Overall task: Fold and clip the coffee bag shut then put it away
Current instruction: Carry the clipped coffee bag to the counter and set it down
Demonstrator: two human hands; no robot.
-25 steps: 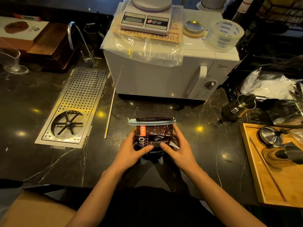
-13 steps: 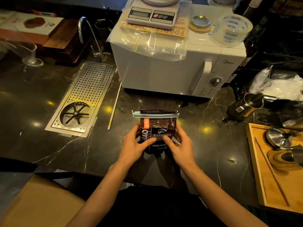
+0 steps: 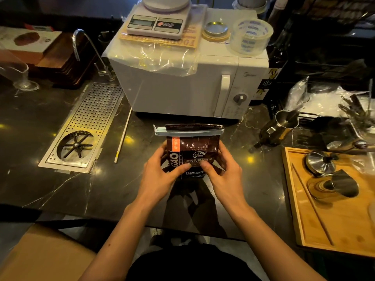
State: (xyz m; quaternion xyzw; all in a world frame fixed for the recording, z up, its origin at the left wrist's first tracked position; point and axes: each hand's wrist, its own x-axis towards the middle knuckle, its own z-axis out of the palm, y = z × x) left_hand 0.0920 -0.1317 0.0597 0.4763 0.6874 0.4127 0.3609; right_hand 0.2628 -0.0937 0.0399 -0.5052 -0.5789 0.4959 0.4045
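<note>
A dark brown coffee bag (image 3: 192,148) stands upright on the black marble counter (image 3: 40,179), just in front of the microwave. A long pale clip (image 3: 188,131) runs across its folded top, with a strip of the bag sticking up above it. My left hand (image 3: 160,175) grips the bag's left side, thumb across the front label. On the bag's right side sits my right hand (image 3: 223,175), its thumb also pressed on the front.
A white microwave (image 3: 182,88) carries a scale (image 3: 158,21), a tape roll (image 3: 250,36) and a plastic sheet. At left are a perforated steel drain tray (image 3: 85,126), a tap and a thin white stick (image 3: 122,136). A steel pitcher (image 3: 280,126) and a wooden tray (image 3: 334,220) of metal tools stand right.
My view has shifted a little, so the bag sits higher in the frame and closer to the microwave. Both hands keep the same hold on the bag.
</note>
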